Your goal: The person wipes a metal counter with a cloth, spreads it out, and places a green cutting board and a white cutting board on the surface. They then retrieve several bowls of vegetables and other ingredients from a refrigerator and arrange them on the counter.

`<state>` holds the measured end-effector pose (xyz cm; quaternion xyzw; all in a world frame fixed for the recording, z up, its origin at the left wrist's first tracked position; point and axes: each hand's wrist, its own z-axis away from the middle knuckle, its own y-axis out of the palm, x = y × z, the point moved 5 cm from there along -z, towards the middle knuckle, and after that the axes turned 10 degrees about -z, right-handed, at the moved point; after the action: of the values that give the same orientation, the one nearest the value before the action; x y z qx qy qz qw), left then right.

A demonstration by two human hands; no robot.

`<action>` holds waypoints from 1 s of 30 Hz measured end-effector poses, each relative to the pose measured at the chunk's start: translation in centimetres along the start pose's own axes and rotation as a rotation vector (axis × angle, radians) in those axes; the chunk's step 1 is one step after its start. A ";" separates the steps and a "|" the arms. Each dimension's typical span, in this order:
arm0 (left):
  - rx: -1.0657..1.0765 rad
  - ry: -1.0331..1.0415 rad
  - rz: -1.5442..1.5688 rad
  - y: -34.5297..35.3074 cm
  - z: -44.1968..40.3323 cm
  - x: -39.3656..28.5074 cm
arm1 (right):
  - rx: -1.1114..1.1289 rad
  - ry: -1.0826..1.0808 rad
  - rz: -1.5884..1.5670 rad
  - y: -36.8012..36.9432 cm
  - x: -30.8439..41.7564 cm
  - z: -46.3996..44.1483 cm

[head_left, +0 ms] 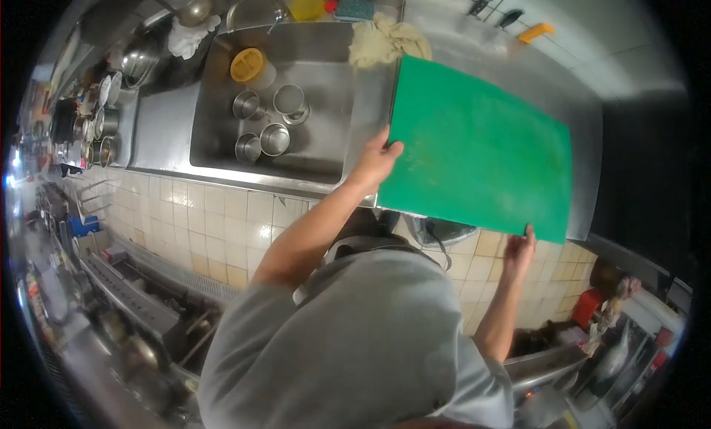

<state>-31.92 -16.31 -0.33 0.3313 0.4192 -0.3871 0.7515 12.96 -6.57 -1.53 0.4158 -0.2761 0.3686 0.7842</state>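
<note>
A large green cutting board point(481, 151) is held over the steel counter to the right of the sink, tilted in view, with faint stains on its face. My left hand point(379, 161) grips its left edge, thumb on top and fingers beneath. At the board's near edge, toward the right corner, my right hand point(521, 250) holds on with a fingertip over the top; its other fingers are partly hidden. A crumpled yellowish cloth point(389, 41) lies behind the board's far left corner.
The steel sink point(322, 110) holds several metal cups point(275, 139) and a container with an orange lid point(247, 64). A green scouring pad point(354, 10) sits behind it. Knives, one orange-handled point(536, 33), are at the wall. A bin point(437, 231) stands below the counter.
</note>
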 end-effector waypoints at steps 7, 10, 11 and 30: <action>-0.060 0.039 -0.165 -1.0 0.6 1.3 | 0.069 0.072 0.051 -1.3 -0.9 -0.9; 0.051 -0.024 -0.402 -1.4 0.7 1.4 | 0.084 0.113 0.134 -2.2 -1.5 -1.1; 0.056 -0.029 -0.452 -1.4 1.0 0.9 | 0.054 0.108 0.171 -3.3 -1.8 -1.7; 0.228 0.723 -1.464 2.6 7.5 5.2 | -0.180 -0.115 0.484 -6.2 3.0 -1.8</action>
<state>-25.02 -22.83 -1.25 0.1528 0.7033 -0.6886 0.0893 19.94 -6.33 -3.06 0.2867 -0.4435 0.4953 0.6898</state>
